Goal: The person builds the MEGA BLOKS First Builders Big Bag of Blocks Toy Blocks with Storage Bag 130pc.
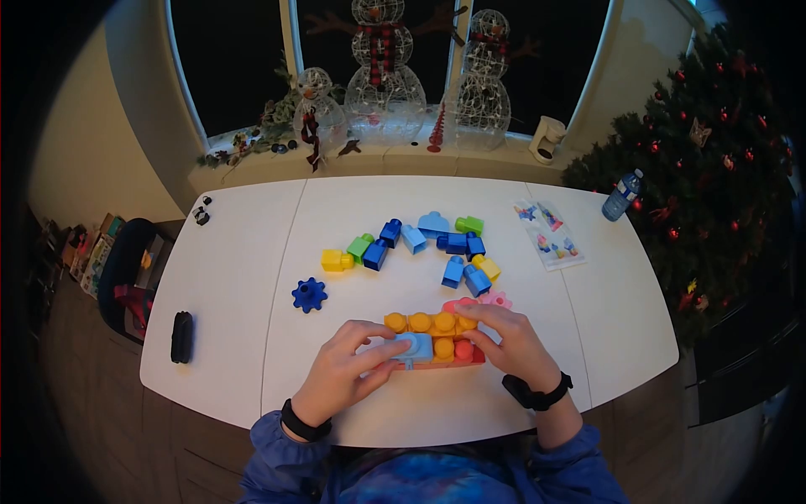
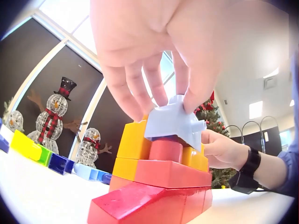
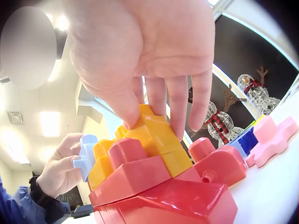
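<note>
A stack of toy building blocks stands at the table's near middle, with red blocks (image 2: 140, 200) at its base and orange-yellow blocks (image 3: 156, 133) above. My left hand (image 1: 346, 367) pinches a light blue block (image 2: 170, 122) between thumb and fingers. In the left wrist view this block sits tilted over a red stud (image 2: 166, 150), with a small peg sticking out of its side. My right hand (image 1: 519, 343) grips the orange-yellow blocks at the stack's right end, thumb on the near side and fingers on the far side. Right behind the stack lies a rounded coral block (image 3: 219, 163).
Loose blue, green and yellow blocks (image 1: 375, 254) form an arc beyond the stack. A dark blue gear-shaped piece (image 1: 309, 294) lies left of it, a pink flower-shaped piece (image 1: 498, 300) behind right. Farther out are a black case (image 1: 181, 338), a picture sheet (image 1: 550, 235) and a water bottle (image 1: 621, 197).
</note>
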